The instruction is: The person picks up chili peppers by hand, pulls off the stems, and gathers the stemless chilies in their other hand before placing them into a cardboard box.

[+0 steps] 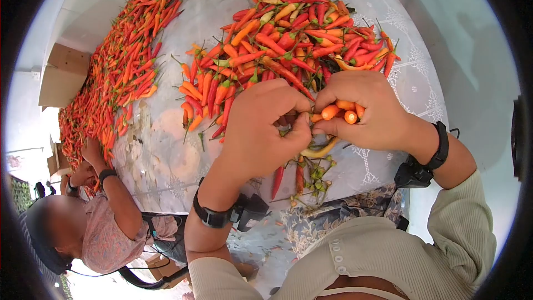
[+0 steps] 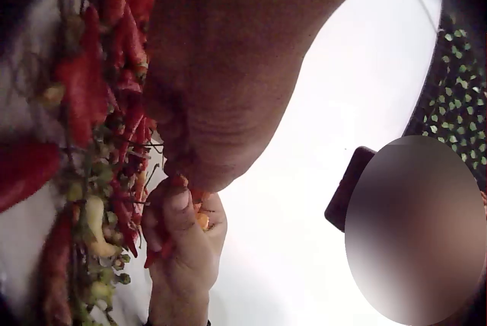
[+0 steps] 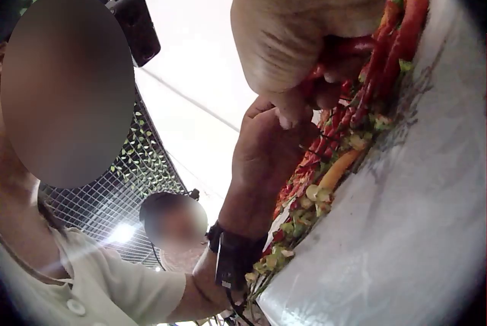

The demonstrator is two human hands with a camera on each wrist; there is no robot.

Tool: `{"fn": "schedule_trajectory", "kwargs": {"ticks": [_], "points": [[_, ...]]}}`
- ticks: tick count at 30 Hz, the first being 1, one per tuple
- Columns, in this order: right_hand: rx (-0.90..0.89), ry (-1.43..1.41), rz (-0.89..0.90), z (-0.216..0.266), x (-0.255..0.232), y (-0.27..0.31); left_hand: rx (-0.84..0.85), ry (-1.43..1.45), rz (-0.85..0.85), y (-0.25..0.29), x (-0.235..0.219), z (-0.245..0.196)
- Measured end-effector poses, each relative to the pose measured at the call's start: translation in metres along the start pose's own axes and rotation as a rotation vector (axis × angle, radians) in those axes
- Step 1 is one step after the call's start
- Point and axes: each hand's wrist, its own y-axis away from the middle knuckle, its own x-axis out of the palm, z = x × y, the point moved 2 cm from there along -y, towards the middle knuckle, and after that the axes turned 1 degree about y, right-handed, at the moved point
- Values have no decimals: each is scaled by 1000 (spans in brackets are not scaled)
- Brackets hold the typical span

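Note:
My right hand grips a small bunch of orange chili peppers, their blunt ends showing between thumb and fingers. Thumb to forefinger, my left hand meets the right and pinches at the end of a chili pepper, mostly hidden by the fingers. In the left wrist view, red and orange peppers show in the right hand. Just beyond both hands spreads a heap of red and orange chili peppers. Below them lie a curved yellowish pepper and a cluster of loose green stems.
A larger chili heap runs along the table's left side, beside a cardboard box. Another person sits there with hands at that heap. A patterned plastic sheet covers the table, its near edge close to my body.

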Motion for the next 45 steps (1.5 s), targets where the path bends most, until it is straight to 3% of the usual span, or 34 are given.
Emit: {"fn": "schedule_trajectory", "kwargs": {"ticks": [2,8,11,16,19,22,25,28,31,33,36,42,45], "points": [[-6,-7,-11,0,0,1,-28,72,4,-1,-1,1],[237,-356,22,2,-2,0,-99,270,-46,-1,-2,5],[180,-371,10,0,-1,2,-69,303,-66,0,-2,7],[341,-439,-145,-13,-4,-3,-98,399,-123,3,-11,11],[320,-375,-198,-18,-5,-4,-28,410,64,3,-10,6],[296,-362,-143,-18,-5,-4,-57,381,389,0,-8,-8],[361,-443,-147,-20,-4,-3,-15,369,376,0,-1,-4],[475,-574,-162,-12,-7,-5,113,254,165,-2,-5,-3],[441,-535,-186,-16,-3,-4,33,233,-138,-1,-17,8],[420,-488,-199,-18,-2,-4,-144,64,-434,-3,-22,21],[448,-471,-190,-15,-3,-4,-136,-337,-505,-3,-37,48],[442,-530,-158,-18,-4,-3,-247,-512,-326,0,-42,55],[441,-505,-163,-18,-4,-2,-219,-397,-405,-2,-38,54]]}}
